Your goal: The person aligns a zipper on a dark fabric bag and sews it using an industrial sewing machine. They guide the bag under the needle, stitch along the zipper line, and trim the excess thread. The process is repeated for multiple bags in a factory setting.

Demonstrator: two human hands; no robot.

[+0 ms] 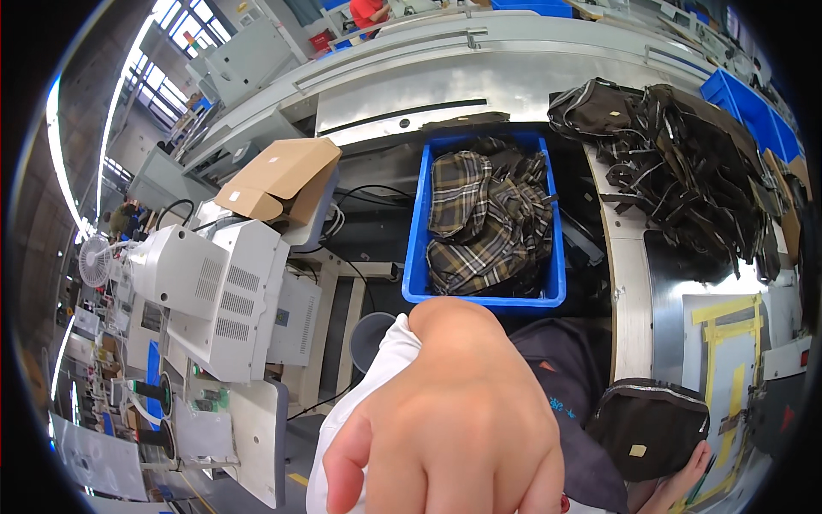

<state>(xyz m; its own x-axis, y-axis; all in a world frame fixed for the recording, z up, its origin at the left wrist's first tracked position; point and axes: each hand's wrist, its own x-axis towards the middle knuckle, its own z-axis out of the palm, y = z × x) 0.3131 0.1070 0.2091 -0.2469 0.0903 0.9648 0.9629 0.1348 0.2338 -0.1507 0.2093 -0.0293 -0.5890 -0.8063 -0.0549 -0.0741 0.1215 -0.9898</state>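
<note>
My left hand (445,420) is raised very close to the camera and fills the lower middle of the view. Its back faces me, the thumb is at the left and a white sleeve (390,360) runs along its left side. The fingertips run off the bottom edge, so I see nothing in it. At the lower right, the fingers of my right hand (685,481) reach up under the corner of a dark brown bag (646,424) with pale piping, which rests at the edge of the work table (629,300). Dark cloth (565,360) lies between the two hands.
A blue bin (417,248) of plaid fabric pieces stands ahead. Several dark brown bags (685,146) are heaped on the table at the right, near yellow tape marks (728,313). White machines (227,291) and a cardboard box (278,176) are at the left. A person in red (370,10) is far off.
</note>
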